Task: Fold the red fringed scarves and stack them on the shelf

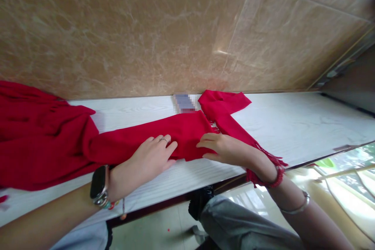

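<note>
Head view: both my hands rest palm down on a flat strip of red cloth [187,136], which lies lengthwise on a white counter [278,117], close to its front edge. My left hand [154,152] is loosely bent, its fingers near one another with the thumb set apart, pressing lightly rather than clamped on anything. My right hand [225,148] lies just beyond the strip's right end, fingers reaching back onto the red, thumb apart from them; I see no fold pinched between. The two hands are apart from each other, with a short stretch of cloth showing between them.

I judge the step in hand to be smoothing and squaring this strip. The next move, as I read it, calls for a light, even touch at the right end, where fringe [215,127] pokes out and could snag or shift out of line.

Counting: two hands, one flat strip, one bunched red heap [43,140] at its left, and one bent red length [222,115] with a fringed end at its right. I cannot tell how many separate pieces of cloth these make, as their joins are hidden. One blurred flat object [184,102] sits behind the strip, near the wall [140,35]. I wear one watch [99,181], one ring [163,139] and one silver bangle [297,205].
</note>
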Action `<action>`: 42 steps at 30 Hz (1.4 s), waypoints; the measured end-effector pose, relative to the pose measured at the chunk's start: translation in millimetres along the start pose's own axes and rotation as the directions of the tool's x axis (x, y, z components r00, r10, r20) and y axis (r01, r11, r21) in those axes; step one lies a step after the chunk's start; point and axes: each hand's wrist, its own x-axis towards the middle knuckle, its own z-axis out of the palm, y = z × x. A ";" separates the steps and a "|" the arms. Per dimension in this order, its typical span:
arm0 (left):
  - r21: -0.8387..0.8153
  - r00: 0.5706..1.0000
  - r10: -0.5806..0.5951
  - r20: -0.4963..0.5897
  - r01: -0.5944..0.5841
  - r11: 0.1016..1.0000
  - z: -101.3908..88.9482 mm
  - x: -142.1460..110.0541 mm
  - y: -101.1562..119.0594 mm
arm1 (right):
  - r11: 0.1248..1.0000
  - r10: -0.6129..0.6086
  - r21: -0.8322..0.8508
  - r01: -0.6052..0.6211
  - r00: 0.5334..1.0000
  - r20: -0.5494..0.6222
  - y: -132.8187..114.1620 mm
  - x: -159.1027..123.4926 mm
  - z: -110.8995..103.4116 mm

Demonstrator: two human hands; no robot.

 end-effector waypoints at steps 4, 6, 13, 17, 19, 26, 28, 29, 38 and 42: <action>-0.045 0.999 0.038 -0.025 -0.039 0.998 -4.2 11.1 10.5 | 0.999 0.002 -0.038 -0.004 0.999 -0.045 7.0 -10.3 3.2; -0.056 0.998 0.054 -0.037 -0.056 0.997 -2.6 14.1 12.3 | 0.999 -0.006 -0.036 0.005 0.999 -0.040 7.1 -12.2 2.8; -0.033 0.995 0.065 -0.081 -0.068 0.997 4.1 14.8 13.0 | 0.999 0.017 -0.047 -0.016 1.000 0.021 5.0 -11.4 -3.3; -0.037 0.982 0.089 -0.168 -0.097 0.995 3.6 15.1 9.5 | 0.997 0.037 -0.065 -0.033 0.998 0.058 6.2 -7.8 -7.0; -0.077 0.979 0.075 -0.189 -0.091 0.993 0.9 15.3 6.3 | 0.998 0.030 -0.065 -0.026 0.997 0.067 6.3 -5.8 -8.3; -0.143 0.980 0.070 -0.186 -0.098 0.985 -7.5 13.6 3.3 | 0.997 0.041 -0.071 -0.036 0.997 0.073 7.5 -4.5 -9.8; -0.146 0.979 0.060 -0.196 -0.090 0.985 -5.0 14.2 2.3 | 0.997 0.036 -0.069 -0.031 0.997 0.072 9.2 -5.0 -10.8; -0.156 0.977 0.047 -0.206 -0.080 0.985 -2.8 14.9 1.1 | 0.997 0.038 -0.071 -0.033 0.997 0.074 9.9 -5.3 -11.5; -0.147 0.984 0.021 -0.177 -0.047 0.988 13.1 17.1 0.8 | 0.962 0.098 -0.260 -0.082 0.994 0.048 10.0 -1.1 -13.5; -0.098 0.972 0.049 -0.228 -0.073 0.993 10.8 16.4 11.2 | 0.959 0.039 -0.281 -0.029 0.999 0.029 15.3 -2.3 -13.3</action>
